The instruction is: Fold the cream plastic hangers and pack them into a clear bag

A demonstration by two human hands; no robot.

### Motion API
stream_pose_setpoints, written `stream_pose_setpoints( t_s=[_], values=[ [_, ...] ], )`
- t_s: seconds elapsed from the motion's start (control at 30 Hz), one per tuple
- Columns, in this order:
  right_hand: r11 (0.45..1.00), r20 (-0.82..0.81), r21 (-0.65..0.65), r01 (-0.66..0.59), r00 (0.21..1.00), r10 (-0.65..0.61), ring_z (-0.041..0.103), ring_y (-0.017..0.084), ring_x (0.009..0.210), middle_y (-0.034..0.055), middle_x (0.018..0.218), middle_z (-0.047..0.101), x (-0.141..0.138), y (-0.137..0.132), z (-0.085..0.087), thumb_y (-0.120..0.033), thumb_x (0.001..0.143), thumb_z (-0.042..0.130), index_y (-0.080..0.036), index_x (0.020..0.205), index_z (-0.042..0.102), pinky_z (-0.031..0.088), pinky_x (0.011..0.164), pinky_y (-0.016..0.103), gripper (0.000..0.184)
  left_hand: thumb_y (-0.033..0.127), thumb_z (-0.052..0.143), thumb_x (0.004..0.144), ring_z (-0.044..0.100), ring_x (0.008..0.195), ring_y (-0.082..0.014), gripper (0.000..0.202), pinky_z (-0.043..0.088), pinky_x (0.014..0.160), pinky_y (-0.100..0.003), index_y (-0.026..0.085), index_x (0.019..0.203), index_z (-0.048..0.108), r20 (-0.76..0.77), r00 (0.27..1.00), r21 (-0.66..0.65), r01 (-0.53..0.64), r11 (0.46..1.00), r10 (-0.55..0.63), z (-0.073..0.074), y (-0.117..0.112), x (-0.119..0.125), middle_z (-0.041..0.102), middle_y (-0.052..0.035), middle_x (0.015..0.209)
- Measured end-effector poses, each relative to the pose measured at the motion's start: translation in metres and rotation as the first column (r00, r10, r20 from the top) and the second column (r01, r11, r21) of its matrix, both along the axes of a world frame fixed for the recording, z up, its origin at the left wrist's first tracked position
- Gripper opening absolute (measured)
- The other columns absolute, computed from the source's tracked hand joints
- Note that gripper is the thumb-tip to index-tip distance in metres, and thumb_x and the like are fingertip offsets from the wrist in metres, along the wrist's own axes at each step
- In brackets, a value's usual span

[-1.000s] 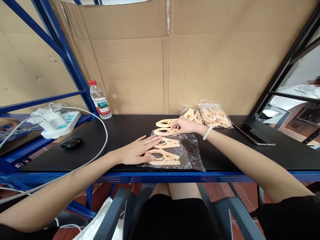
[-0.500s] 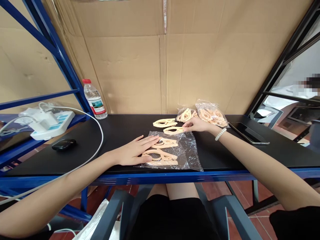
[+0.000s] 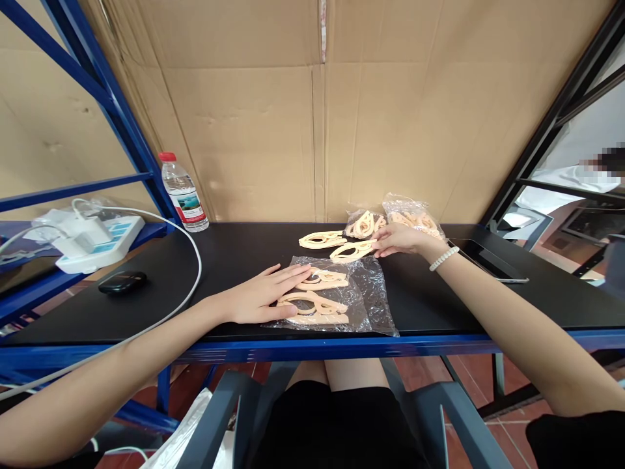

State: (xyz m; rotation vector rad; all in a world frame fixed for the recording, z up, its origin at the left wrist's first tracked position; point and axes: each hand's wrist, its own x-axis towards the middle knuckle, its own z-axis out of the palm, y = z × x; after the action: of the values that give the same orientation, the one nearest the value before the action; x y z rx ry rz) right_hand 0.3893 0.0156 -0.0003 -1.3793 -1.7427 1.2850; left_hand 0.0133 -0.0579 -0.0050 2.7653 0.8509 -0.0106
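My left hand [image 3: 266, 296] lies flat with fingers stretched out on the left edge of a clear plastic bag [image 3: 371, 296] on the black tabletop. Two beige hair clips [image 3: 319, 280] rest on that bag beside my fingers. My right hand [image 3: 400, 240] pinches one end of another beige hair clip [image 3: 349, 252], which is tilted just beyond the bag's far edge. A further loose clip [image 3: 319, 240] lies behind it. Two small bags of clips [image 3: 413, 221] sit against the cardboard wall, right by my right hand.
A water bottle [image 3: 181, 193] stands at the back left. A white power strip [image 3: 92, 242] with chargers and a white cable sits on the left shelf, a small black case [image 3: 121, 281] near it. A tablet [image 3: 488, 260] lies at the right.
My right hand has drawn back to the right, taking one clip with it and turning it aslant. The left hand has stayed on the bag.
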Motion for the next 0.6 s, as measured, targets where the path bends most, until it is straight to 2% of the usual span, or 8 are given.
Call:
stream_pose_setpoints(
  t_s=[0.13,0.3,0.43,0.6],
  values=[
    [0.985,-0.144,-0.167,0.046,0.987,-0.07,0.071,0.019,0.087,0.0106,0.099,0.072,0.004,-0.004,0.001,-0.014,0.071,0.077,-0.013,0.093,0.069,0.061,0.085,0.032,0.023,0.053,0.043,0.094,0.01,0.148,-0.0274,0.071,0.003,0.118,-0.052,0.036,0.152,0.005,0.003,1.0,-0.013,-0.008,1.0,0.008,0.002,0.0,0.001,0.009,0.0006,0.161],
    [0.954,-0.225,-0.247,0.168,0.948,-0.225,0.071,0.014,0.077,0.01,0.088,0.073,-0.003,-0.002,-0.006,-0.006,0.078,0.071,-0.011,0.083,0.067,0.061,0.083,0.028,0.008,0.054,0.043,0.094,0.012,0.148,-0.0283,0.07,0.005,0.118,-0.052,0.035,0.152,0.008,0.007,1.0,-0.017,-0.013,1.0,0.013,0.004,0.002,0.005,0.011,0.0003,0.161],
    [0.941,-0.291,-0.199,0.275,0.9,-0.325,0.071,0.014,0.073,0.0092,0.083,0.072,-0.005,0.0,-0.006,-0.003,0.081,0.067,-0.01,0.082,0.066,0.062,0.079,0.026,0.007,0.056,0.041,0.094,0.012,0.148,-0.0284,0.071,0.007,0.118,-0.053,0.033,0.152,0.009,0.003,1.0,-0.004,-0.03,1.0,0.03,0.004,0.007,0.01,0.011,-0.0009,0.161],
    [0.912,-0.389,-0.065,0.405,0.832,-0.397,0.071,0.011,0.074,0.0086,0.091,0.072,0.003,-0.009,0.013,-0.005,0.087,0.061,-0.012,0.088,0.068,0.061,0.078,0.018,0.01,0.058,0.043,0.092,0.015,0.147,-0.0297,0.073,0.009,0.118,-0.054,0.031,0.152,0.014,0.008,0.999,-0.012,-0.047,0.999,0.048,0.005,0.015,0.015,0.013,-0.0031,0.161]
  ],
)
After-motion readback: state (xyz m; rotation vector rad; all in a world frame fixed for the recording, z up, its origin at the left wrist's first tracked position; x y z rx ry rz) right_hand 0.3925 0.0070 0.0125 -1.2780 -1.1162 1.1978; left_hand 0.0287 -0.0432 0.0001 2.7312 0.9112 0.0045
